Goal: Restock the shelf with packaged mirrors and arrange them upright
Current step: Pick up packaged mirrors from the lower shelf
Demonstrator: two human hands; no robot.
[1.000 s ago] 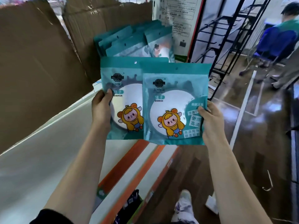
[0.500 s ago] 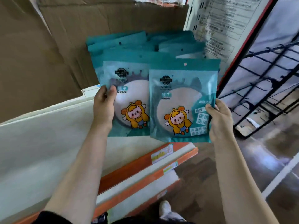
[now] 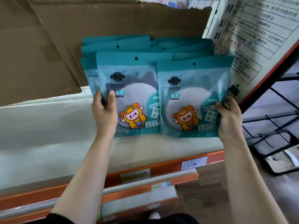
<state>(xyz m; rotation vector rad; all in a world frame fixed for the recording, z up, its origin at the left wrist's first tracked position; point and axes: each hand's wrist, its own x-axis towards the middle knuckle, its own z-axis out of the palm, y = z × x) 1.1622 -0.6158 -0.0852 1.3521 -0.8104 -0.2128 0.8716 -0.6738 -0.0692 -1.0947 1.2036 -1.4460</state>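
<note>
The left hand (image 3: 105, 113) grips the left edge of a teal packaged mirror (image 3: 132, 94), thumb pressed on its front and fingers curled behind. The right hand (image 3: 229, 117) grasps the right edge of a second packaged mirror (image 3: 192, 97), which overlaps the first one's right side. Both packs stand upright, facing out, their bottom edges low over the white shelf board (image 3: 48, 126); whether they touch it I cannot tell. Just behind them stand rows of matching mirror packs (image 3: 145, 44) in front of a brown cardboard sheet (image 3: 97, 23). A handwritten price label (image 3: 193, 163) sits on the shelf's orange front rail (image 3: 163, 168), and a black wire rack (image 3: 275, 126) stands to the right.
</note>
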